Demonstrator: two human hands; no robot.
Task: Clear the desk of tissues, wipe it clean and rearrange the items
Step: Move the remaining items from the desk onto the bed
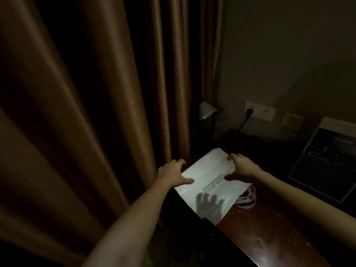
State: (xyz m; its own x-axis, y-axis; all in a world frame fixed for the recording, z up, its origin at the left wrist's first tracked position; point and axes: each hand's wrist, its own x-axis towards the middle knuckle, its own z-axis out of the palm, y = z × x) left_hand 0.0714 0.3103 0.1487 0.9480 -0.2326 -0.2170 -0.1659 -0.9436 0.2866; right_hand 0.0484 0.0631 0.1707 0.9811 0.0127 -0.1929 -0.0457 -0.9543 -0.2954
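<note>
Desk (269, 234) — dark, glossy wood with pale scuffs — runs from the near right toward the far corner by the wall. No tissues show on it now, so the step in hand looks like rearranging.

At far left hangs a curtain (77, 93), heavy brown cloth in deep vertical folds, close against the desk's left edge. The left hand (172, 173) comes next: fingers spread and curved, thumb lying on the left margin of the paper (208, 182), closed on nothing. The paper is a flat white sheet, or a thin stack, with a line of small print across it, lying askew at the desk's left edge, its near corner seeming to overhang. The right hand (240, 167) brackets its far right side, fingertips on the top edge and thumb on the face — a loose pinch, probably to square or slide it. I cannot tell whether it is lifted.

Behind stands a small lamp (207, 111) with a pale shade. Just beside the paper's right edge lies a coil of white cord (248, 199), partly tucked under. On the wall is a socket (260, 110) with a black plug. At far right rests a dark booklet (325, 162), flat with a pale border.
</note>
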